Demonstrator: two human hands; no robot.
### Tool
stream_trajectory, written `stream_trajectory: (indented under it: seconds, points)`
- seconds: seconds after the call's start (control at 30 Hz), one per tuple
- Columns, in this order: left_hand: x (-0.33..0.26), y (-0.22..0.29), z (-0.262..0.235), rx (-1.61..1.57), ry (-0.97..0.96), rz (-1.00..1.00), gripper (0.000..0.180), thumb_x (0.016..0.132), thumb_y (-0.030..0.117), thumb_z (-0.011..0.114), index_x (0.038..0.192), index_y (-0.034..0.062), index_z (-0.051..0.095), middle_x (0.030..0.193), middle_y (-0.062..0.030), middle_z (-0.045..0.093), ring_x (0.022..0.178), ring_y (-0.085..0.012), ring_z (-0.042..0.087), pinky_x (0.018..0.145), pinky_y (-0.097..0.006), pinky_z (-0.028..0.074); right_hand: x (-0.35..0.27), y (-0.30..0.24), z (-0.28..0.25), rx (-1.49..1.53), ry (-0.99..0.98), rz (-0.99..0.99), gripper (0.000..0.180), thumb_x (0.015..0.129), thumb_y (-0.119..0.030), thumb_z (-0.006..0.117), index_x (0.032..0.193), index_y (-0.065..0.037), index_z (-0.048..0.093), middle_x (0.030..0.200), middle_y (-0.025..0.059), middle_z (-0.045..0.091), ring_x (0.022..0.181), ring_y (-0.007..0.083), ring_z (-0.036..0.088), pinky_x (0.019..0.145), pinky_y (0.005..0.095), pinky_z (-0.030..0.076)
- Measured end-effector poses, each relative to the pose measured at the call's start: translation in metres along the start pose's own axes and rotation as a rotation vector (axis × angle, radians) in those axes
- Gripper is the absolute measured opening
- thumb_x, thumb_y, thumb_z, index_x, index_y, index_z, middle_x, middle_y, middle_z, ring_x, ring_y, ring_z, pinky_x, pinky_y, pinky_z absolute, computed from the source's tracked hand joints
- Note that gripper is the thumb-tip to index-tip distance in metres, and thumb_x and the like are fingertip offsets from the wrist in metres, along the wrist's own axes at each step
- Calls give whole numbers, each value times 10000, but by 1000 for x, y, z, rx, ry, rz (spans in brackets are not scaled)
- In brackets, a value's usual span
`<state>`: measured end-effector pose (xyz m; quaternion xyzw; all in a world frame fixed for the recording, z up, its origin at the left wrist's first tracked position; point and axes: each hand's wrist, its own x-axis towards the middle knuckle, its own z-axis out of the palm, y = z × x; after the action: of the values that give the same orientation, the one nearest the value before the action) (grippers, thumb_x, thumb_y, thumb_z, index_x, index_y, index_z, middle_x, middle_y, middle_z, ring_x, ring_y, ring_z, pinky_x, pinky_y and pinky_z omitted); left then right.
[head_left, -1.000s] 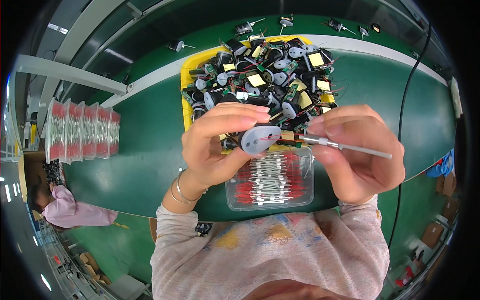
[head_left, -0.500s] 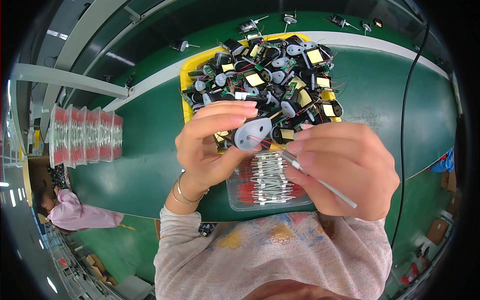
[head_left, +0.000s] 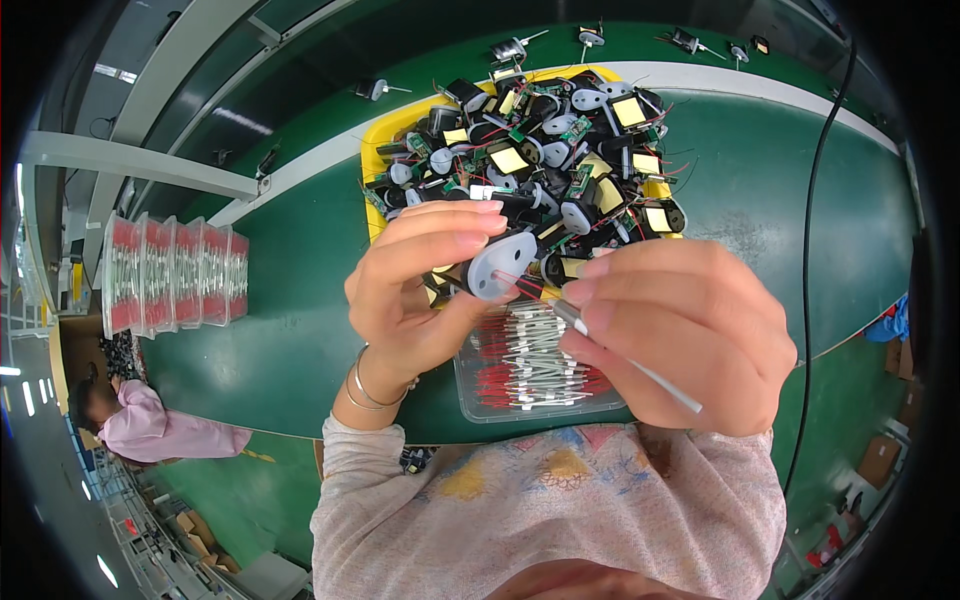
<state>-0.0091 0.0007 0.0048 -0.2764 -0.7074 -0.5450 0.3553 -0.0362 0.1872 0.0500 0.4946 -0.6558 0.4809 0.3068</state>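
Note:
Between the thumb and fingers of my left hand is a black motor-like part with a grey teardrop-shaped cap, tilted toward me. My right hand pinches a grey-and-white lead whose thin red wires reach up to a hole in the cap. Whether the wire ends are inside the hole I cannot tell. Below the hands sits a clear plastic tray of red and white leads. Just beyond them, a yellow bin is heaped with similar black parts with grey caps.
Stacked clear trays of leads stand left on the green table. Several motors lie along a green strip behind a pale rail. A black cable hangs at right. Far left is another person in pink.
My right hand has shifted slightly left with the lead, closer to the cap. Motors on the far green strip have moved a little to the right.

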Motion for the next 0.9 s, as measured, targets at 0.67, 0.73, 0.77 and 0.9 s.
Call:
stream_trajectory:
  seconds: [0.67, 0.73, 0.77, 0.9]
  points:
    - [1, 3, -3, 9, -18, -13, 403, 611, -32, 736, 952, -29, 521, 922, -184, 615, 868, -293, 613, 770, -360, 498, 1, 12, 0, 72, 7, -69, 300, 503, 40, 752, 765, 38, 605, 730, 132, 620, 666, 252, 625, 553, 298, 520]
    - [0, 4, -4, 25, -17, -12, 402, 612, -31, 736, 951, -28, 521, 920, -184, 616, 865, -293, 614, 767, -361, 499, 0, 10, 4, 88, 36, -63, 300, 500, 41, 753, 762, 38, 608, 730, 131, 619, 666, 253, 624, 551, 298, 519]
    - [0, 5, -5, 27, -18, -12, 402, 612, -29, 737, 952, -29, 521, 920, -185, 616, 866, -294, 613, 766, -361, 499, 0, 10, 6, 94, 51, -62, 299, 498, 41, 754, 759, 38, 608, 730, 130, 620, 665, 253, 623, 550, 298, 518]
    - [1, 3, -4, 9, -23, -15, 404, 612, -21, 741, 953, -29, 523, 920, -185, 615, 865, -296, 613, 760, -364, 501, -1, 10, 3, 94, 46, -33, 292, 501, 37, 755, 755, 35, 613, 728, 127, 621, 664, 250, 623, 545, 296, 514]
